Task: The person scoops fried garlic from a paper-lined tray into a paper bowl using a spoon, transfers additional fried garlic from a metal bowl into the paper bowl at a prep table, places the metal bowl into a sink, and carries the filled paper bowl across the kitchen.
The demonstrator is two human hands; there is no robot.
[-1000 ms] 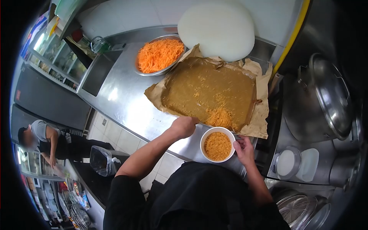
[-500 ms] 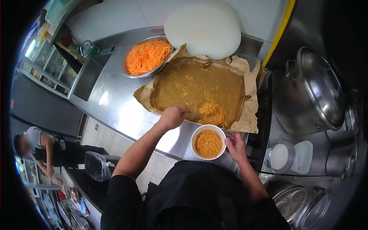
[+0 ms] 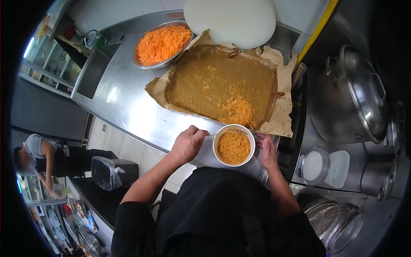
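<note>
My left hand is closed round the handle of a spoon, whose bowl end reaches into a white tub. Orange-yellow crumbly food nearly fills the tub. On the tub's other side, the fingers of my right hand grip its wall near the rim. Beyond the tub lies a shallow tray lined with brown paper, its edges crumpled. A small heap of the same crumbs lies in its near right corner, with scattered bits elsewhere.
A metal bowl of shredded carrot stands at the back left of the steel counter. Behind the tray leans a white round board. At right are a large lidded pot and clear containers. A co-worker stands far left.
My left hand has drawn the spoon back from the heap in the tray to the tub. The heap looks smaller. My right hand stays at the tub.
</note>
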